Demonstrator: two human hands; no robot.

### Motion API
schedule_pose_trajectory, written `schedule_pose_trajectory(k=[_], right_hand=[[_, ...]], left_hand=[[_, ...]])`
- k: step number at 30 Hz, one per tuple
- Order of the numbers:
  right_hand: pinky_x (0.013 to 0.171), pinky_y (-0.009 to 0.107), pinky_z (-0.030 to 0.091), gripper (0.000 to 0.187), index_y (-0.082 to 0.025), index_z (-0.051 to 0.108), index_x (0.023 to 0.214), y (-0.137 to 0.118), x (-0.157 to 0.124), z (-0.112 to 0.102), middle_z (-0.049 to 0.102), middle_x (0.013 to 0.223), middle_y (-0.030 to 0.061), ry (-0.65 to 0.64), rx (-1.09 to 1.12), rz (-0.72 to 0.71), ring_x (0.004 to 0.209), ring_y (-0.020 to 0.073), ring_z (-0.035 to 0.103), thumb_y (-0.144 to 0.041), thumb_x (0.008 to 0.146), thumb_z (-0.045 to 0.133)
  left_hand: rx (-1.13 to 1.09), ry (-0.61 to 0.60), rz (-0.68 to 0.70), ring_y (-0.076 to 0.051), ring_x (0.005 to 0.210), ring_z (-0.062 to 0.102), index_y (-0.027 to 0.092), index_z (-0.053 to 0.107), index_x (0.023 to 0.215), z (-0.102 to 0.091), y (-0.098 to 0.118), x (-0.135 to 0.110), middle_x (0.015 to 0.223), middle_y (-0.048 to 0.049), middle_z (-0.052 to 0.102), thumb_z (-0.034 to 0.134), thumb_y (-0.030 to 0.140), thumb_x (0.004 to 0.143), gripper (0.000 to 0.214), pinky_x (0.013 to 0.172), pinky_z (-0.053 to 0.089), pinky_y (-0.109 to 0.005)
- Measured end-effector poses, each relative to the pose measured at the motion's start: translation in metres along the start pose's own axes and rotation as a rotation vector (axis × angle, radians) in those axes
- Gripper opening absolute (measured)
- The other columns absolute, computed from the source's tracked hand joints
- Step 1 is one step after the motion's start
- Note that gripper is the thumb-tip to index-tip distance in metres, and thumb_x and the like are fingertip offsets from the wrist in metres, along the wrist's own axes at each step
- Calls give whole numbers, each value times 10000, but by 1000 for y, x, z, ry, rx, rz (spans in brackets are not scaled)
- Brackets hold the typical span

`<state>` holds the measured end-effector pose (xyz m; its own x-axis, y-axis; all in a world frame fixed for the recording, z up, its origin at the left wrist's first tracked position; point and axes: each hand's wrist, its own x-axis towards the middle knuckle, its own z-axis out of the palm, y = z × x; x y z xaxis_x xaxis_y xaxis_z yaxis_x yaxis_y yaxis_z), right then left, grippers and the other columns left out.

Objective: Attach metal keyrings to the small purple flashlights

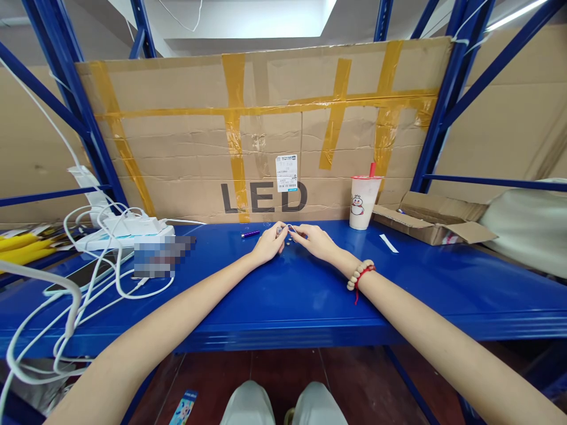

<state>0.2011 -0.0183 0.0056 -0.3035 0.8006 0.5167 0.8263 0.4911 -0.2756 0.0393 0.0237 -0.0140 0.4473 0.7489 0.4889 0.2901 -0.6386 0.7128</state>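
My left hand (270, 244) and my right hand (313, 241) meet over the middle of the blue shelf (283, 301), fingertips almost touching. A short, thin white strand (290, 226) arches between them. The fingers of my right hand pinch it. My left hand is closed too, around something small that its fingers mostly cover. A few tiny tan pieces (289, 241), perhaps beads, lie on the shelf just below the fingertips. Left of my left hand rests a slim purple stick-like object (250, 234). Beads and a red cord circle my right wrist.
A white cup (364, 203) with a red straw stands behind right, beside an open cardboard box (432, 218) and a white strip (388, 243). At left are a power strip (126, 233), tangled white cables and a phone (84, 274). A cardboard panel (186, 153) closes the back.
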Motion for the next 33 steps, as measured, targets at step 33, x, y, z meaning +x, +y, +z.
schedule_pose_trajectory(k=[33], right_hand=[[514, 223, 255, 301, -135, 598, 674, 1, 2, 4, 567, 563, 24, -38, 0, -17, 504, 100, 394, -247, 860, 389]], left_hand=[[203, -58, 74, -112, 421, 461, 201, 465, 791, -1, 7, -2, 413, 80, 461, 321, 476, 887, 326, 538, 367, -225]])
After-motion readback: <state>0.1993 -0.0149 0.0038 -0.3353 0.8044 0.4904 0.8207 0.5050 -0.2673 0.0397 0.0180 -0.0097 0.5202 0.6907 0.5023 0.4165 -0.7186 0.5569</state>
